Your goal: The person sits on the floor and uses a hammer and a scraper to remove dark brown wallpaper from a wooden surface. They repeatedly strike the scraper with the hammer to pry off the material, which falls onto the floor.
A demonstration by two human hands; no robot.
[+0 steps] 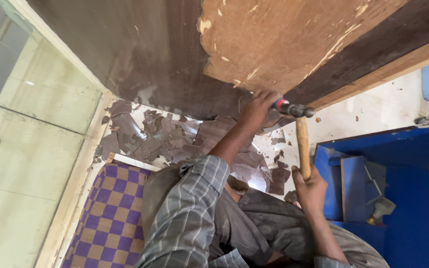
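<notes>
Gripping a hammer (301,144) by its wooden handle, right hand (310,188) fully closed; left hand (258,108) wraps a chisel (280,105) at the veneer's (175,59) peeled edge, shards (175,139) crowding the floor.

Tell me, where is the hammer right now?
The hammer is right of centre in the head view: its wooden handle held by the right hand, its head against the tool gripped in the left hand, at the wooden panel.

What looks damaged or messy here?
The wooden panel has its dark veneer stripped away, baring rough light wood. Torn veneer scraps litter the floor below, where the left hand holds a chisel and the right hand a hammer.
</notes>
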